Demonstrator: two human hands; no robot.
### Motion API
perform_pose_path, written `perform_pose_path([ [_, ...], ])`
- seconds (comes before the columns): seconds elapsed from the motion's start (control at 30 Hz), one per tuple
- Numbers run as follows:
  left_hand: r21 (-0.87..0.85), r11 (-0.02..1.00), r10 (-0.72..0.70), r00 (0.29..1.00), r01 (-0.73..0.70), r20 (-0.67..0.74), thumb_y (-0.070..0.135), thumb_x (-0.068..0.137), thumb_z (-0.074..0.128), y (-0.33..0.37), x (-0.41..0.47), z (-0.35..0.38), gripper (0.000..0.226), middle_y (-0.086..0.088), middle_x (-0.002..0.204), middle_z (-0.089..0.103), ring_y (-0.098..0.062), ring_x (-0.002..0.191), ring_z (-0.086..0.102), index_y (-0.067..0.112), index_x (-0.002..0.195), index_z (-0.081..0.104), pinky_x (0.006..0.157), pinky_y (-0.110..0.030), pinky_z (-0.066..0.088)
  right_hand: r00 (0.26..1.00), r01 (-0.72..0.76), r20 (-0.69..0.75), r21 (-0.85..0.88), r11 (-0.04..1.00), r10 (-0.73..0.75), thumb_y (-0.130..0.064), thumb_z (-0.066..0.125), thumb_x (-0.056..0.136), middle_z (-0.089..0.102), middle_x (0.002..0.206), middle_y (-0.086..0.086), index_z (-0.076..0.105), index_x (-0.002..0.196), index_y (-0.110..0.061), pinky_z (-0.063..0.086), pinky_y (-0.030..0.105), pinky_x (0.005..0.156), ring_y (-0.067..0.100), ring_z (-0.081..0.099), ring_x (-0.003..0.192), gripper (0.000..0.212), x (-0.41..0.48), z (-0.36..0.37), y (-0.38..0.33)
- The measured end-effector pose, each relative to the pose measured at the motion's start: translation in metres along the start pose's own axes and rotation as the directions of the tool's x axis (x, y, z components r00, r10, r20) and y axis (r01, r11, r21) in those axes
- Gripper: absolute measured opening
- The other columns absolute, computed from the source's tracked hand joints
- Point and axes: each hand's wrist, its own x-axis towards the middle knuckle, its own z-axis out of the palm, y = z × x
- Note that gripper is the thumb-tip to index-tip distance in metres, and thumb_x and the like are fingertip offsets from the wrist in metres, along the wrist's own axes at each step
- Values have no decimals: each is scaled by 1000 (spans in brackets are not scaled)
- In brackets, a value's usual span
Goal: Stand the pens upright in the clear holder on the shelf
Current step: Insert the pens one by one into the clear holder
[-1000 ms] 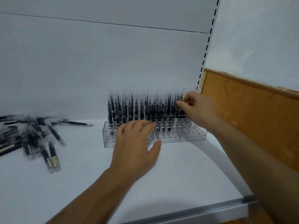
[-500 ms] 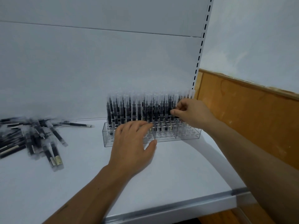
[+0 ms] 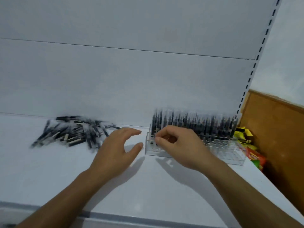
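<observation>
On the white shelf (image 3: 49, 178), a person's left hand (image 3: 115, 153) hovers with fingers (image 3: 131, 131) spread, holding nothing, loose pens (image 3: 74, 134) heaped at its 10 o'clock. At its 3 o'clock, the right hand (image 3: 182, 148) curls its fingers tip to tip at the clear holder (image 3: 230, 155)'s left end; blur hides whether they pinch a pen. Upright pens (image 3: 197, 124) fill the holder's rear rows.

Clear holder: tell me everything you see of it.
The clear holder is a see-through plastic block with a grid of holes, flat on the shelf at its back right. Black pens stand upright in its rear rows; visible front holes look empty. The right hand curls over its left front corner; contact unclear.
</observation>
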Motion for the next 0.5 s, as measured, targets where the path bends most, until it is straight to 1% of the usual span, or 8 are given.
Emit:
perform_pose_path([
  [0.07, 42, 993, -110, 993, 112, -39, 51, 85, 58, -27, -8, -22, 37, 23, 117, 55, 0, 109, 49, 34, 117, 62, 92, -25, 40, 986, 94, 140, -14, 995, -91, -46, 59, 92, 67, 107, -18, 66, 111, -33, 51, 27, 86, -2, 61, 93, 24, 13, 38, -20],
  [0.13, 77, 972, -214, 973, 221, -83, 40, 87, 65, -53, -17, -40, 30, 18, 113, 57, -5, 107, 52, 31, 116, 63, 87, -25, 40, 948, 164, 282, -45, 985, -145, -51, 56, 92, 60, 126, -13, 59, 122, -35, 46, 33, 97, 7, 56, 112, 35, 28, 74, -37],
  [0.2, 110, 953, -267, 955, 281, -128, 33, 87, 66, -73, -25, -57, 30, 13, 115, 60, -8, 108, 56, 27, 117, 65, 88, -25, 42, 920, 204, 352, -58, 977, -171, -55, 54, 91, 58, 124, -7, 59, 117, -35, 45, 39, 97, 16, 53, 115, 33, 43, 105, -51],
  [0.27, 149, 926, -328, 934, 347, -141, 33, 88, 65, -91, -31, -72, 37, 8, 125, 57, -8, 114, 53, 22, 124, 62, 92, -22, 37, 910, 228, 376, -108, 968, -172, -58, 50, 91, 57, 117, -3, 57, 113, -29, 45, 41, 94, 22, 51, 113, 37, 55, 130, -58],
  [0.37, 261, 840, -467, 879, 476, -101, 50, 89, 58, -122, -32, -87, 62, -2, 149, 41, -18, 139, 33, 16, 140, 48, 111, -30, 24, 904, 284, 379, -189, 940, -197, -60, 41, 95, 47, 133, -1, 44, 140, -26, 35, 36, 106, 21, 38, 129, 56, 59, 155, -58],
  [0.4, 292, 810, -507, 858, 508, -85, 52, 90, 54, -131, -30, -92, 65, -4, 151, 37, -20, 142, 28, 15, 142, 44, 114, -32, 20, 911, 291, 351, -177, 940, -216, -57, 40, 96, 44, 136, -3, 40, 144, -26, 32, 33, 108, 19, 35, 132, 57, 58, 159, -55],
  [0.43, 305, 787, -542, 837, 537, -75, 56, 90, 50, -142, -27, -96, 66, -6, 150, 39, -22, 141, 28, 14, 141, 45, 114, -33, 20, 918, 290, 324, -150, 945, -230, -53, 40, 98, 43, 138, -5, 39, 145, -26, 30, 31, 109, 18, 33, 134, 54, 57, 161, -53],
  [0.5, 314, 760, -579, 812, 569, -72, 66, 82, 39, -157, -19, -105, 70, -9, 140, 48, -26, 132, 37, 17, 130, 55, 109, -35, 26, 922, 278, 307, -102, 955, -235, -46, 41, 100, 40, 143, -7, 38, 146, -28, 27, 27, 109, 15, 29, 138, 49, 56, 162, -51],
])
